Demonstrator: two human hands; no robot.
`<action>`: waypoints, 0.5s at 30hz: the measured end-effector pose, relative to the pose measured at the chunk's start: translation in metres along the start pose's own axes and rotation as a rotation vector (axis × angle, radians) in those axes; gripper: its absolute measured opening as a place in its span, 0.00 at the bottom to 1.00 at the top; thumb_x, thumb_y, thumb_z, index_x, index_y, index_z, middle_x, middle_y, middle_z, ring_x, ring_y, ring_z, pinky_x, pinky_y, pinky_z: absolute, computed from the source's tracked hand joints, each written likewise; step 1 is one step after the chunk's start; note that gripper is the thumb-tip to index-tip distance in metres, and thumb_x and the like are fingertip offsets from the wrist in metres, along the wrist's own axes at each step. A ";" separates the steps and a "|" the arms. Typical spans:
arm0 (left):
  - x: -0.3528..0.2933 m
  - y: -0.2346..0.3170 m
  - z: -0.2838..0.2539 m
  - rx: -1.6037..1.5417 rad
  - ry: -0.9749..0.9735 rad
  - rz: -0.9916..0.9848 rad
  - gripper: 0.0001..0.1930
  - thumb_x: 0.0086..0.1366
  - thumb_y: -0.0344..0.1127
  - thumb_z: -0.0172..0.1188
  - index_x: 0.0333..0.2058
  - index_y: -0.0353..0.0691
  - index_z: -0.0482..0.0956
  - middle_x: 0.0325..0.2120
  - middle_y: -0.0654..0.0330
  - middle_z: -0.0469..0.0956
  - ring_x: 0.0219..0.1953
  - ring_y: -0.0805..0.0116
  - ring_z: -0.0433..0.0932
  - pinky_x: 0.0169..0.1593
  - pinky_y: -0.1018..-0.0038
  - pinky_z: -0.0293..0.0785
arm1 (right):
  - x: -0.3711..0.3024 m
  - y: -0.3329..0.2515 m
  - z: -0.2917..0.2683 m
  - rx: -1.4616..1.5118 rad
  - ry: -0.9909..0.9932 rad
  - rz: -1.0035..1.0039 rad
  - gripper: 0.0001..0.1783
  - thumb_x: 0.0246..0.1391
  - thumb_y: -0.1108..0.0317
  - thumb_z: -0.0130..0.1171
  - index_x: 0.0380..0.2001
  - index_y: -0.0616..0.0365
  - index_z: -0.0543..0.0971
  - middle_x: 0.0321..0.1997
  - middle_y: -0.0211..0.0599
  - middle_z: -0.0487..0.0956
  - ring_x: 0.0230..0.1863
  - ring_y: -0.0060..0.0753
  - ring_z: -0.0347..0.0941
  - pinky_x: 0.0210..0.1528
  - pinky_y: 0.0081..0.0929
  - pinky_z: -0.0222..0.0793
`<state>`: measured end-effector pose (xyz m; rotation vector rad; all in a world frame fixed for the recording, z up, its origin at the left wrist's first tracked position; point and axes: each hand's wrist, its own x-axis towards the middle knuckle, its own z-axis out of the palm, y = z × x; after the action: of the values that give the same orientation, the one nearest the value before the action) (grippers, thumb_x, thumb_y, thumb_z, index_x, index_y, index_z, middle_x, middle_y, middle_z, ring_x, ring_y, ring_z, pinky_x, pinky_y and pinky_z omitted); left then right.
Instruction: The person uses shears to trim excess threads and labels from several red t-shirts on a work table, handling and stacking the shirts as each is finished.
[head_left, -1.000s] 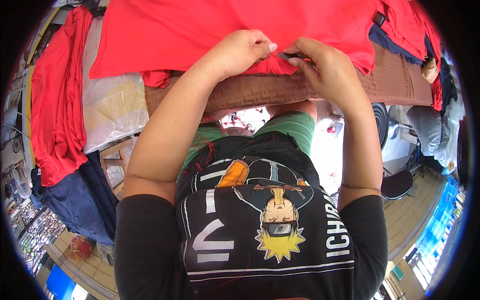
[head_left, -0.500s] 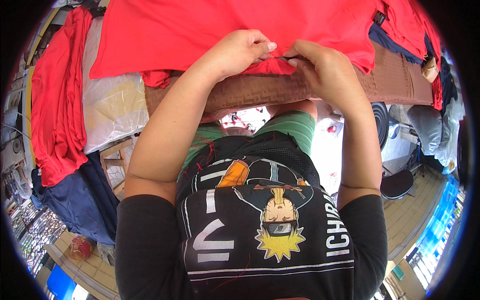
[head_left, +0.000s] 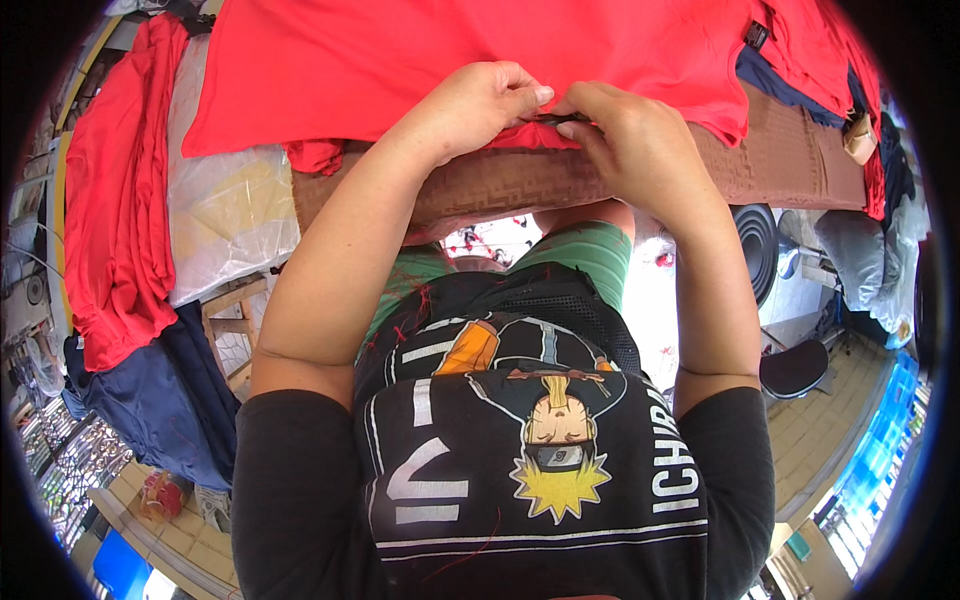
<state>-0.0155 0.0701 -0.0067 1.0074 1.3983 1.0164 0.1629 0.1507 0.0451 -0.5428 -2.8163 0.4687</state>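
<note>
A red garment [head_left: 330,90] lies spread over the padded brown table edge [head_left: 450,200] in front of me. My left hand [head_left: 490,95] pinches its hem between thumb and fingers. Close beside it on the right, my right hand [head_left: 625,125] is closed around a slim dark tool [head_left: 550,118], whose tip points at the hem by my left fingertips. Most of the tool is hidden by my fingers, so its exact kind does not show. A fold of red cloth hangs just below both hands.
On the left, more red cloth [head_left: 120,220] hangs over dark blue fabric [head_left: 165,400], beside a plastic-wrapped surface [head_left: 230,220]. Further red garments [head_left: 815,50] lie at the far right. A round black stool seat [head_left: 795,368] stands right of me. Red scraps dot the floor.
My right hand has shifted slightly left, bringing the dark tool closer to my left fingertips. My left hand keeps its pinch on the hem, almost unmoved.
</note>
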 end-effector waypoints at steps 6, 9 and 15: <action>-0.038 0.027 -0.018 0.336 -0.121 0.291 0.13 0.67 0.40 0.55 0.32 0.36 0.80 0.39 0.60 0.80 0.42 0.70 0.75 0.48 0.74 0.69 | -0.005 0.000 -0.014 -0.012 -0.042 -0.008 0.08 0.53 0.65 0.57 0.34 0.56 0.78 0.29 0.45 0.80 0.33 0.51 0.77 0.34 0.44 0.70; -0.095 0.077 -0.038 0.651 -0.300 0.618 0.13 0.64 0.36 0.55 0.23 0.35 0.80 0.37 0.57 0.80 0.43 0.64 0.75 0.49 0.70 0.67 | -0.016 -0.001 -0.039 0.092 -0.015 0.080 0.09 0.53 0.66 0.58 0.37 0.58 0.78 0.30 0.45 0.80 0.34 0.51 0.77 0.35 0.41 0.71; -0.100 0.071 -0.030 0.467 -0.103 0.299 0.06 0.62 0.32 0.59 0.32 0.35 0.80 0.37 0.57 0.80 0.41 0.65 0.77 0.46 0.72 0.71 | -0.020 0.008 -0.034 0.266 0.070 0.029 0.09 0.54 0.69 0.58 0.39 0.59 0.78 0.35 0.46 0.79 0.37 0.52 0.76 0.39 0.39 0.70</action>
<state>-0.0374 -0.0075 0.0898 1.6282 1.4592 0.8487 0.1936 0.1583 0.0704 -0.5325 -2.6261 0.7986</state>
